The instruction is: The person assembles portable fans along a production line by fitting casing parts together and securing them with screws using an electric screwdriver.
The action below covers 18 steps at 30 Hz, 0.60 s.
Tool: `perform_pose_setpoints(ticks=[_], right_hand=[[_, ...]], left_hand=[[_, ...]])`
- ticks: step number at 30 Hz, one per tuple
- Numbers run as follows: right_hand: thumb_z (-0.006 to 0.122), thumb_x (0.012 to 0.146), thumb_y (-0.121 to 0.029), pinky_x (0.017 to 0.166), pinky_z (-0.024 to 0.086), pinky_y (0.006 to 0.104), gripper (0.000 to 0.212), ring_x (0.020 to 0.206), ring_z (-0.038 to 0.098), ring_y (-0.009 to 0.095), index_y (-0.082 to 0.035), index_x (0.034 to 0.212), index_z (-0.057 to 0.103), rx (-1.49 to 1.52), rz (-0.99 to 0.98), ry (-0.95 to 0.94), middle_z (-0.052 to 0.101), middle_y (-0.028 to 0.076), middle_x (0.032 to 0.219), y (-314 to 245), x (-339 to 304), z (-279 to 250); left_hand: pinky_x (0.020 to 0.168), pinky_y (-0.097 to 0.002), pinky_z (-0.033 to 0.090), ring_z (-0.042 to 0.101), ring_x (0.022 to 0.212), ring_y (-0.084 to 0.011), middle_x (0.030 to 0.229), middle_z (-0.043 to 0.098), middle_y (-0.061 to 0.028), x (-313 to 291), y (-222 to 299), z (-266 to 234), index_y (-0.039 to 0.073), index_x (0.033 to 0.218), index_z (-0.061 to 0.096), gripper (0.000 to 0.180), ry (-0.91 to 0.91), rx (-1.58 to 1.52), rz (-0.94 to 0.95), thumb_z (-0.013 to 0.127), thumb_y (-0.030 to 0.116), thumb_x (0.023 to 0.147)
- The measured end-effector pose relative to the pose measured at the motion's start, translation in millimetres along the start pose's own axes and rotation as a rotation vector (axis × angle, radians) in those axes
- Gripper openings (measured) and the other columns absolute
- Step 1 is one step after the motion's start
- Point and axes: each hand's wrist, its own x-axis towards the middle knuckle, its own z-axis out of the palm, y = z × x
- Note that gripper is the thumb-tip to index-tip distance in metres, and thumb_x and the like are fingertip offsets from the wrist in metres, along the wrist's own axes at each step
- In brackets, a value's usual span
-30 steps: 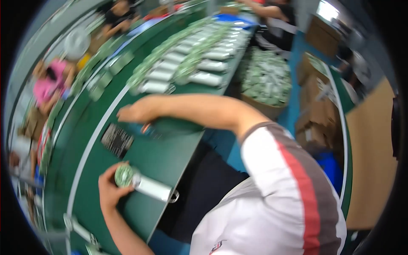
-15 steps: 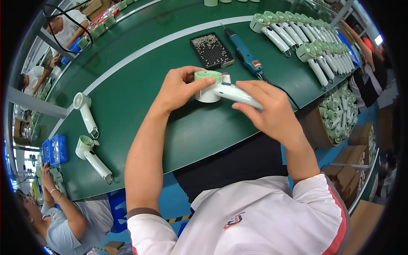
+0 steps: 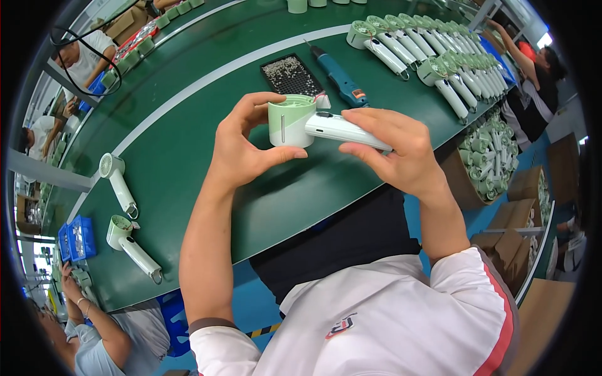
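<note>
Head view: right hand [image 3: 401,143] clamps the handheld fan [image 3: 292,124] by its handle [image 3: 332,128]; left hand [image 3: 241,149] curves around the fan's head, grip unclear.

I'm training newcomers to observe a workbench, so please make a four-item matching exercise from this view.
1. Left hand
2. Right hand
3. Power screwdriver
4. Tray

A. Black, holding small pieces
B. Gripping the white handle
C. Blue-green, lying on the table
D. Curved beside the green-and-white round head

Right pairs: 1-D, 2-B, 3-C, 4-A
</note>
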Motion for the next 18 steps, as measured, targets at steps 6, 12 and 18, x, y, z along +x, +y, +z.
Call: perform_pose_setpoints(ticks=[6,12,18], right_hand=[[0.087,0.075,-0.005,0.08,0.059,0.0408,0.046,0.095,0.071,0.034,0.0,0.118,0.073,-0.139,-0.077,0.013,0.069,0.021,0.125,-17.6,-2.1,6.1],[0.076,0.076,0.002,0.071,0.057,0.037,0.03,0.089,0.066,0.032,0.008,0.105,0.073,-0.321,-0.37,0.157,0.069,0.025,0.122,-46.6,-17.0,41.6],[0.075,0.077,0.002,0.067,0.055,0.033,0.028,0.088,0.065,0.03,0.008,0.105,0.074,-0.377,-0.441,0.233,0.07,0.023,0.121,-48.5,-20.8,45.1]], left_hand=[[0.102,-0.0376,0.054,0.071,0.112,-0.0248,0.122,0.072,-0.0137,2.8,0.3,9.2,0.003,0.138,0.054,0.084,0.134,0.059,0.093,0.096,0.006,0.065],[0.1,-0.0376,0.056,0.068,0.119,-0.0295,0.137,0.063,-0.0233,2.0,-17.6,12.6,0.001,0.145,0.047,0.086,0.379,0.162,0.401,0.091,0.003,0.071],[0.092,-0.0509,0.064,0.06,0.127,-0.0385,0.149,0.046,-0.0312,0.0,-25.9,6.3,0.004,0.146,0.034,0.08,0.329,0.08,0.558,0.084,0.023,0.087]])
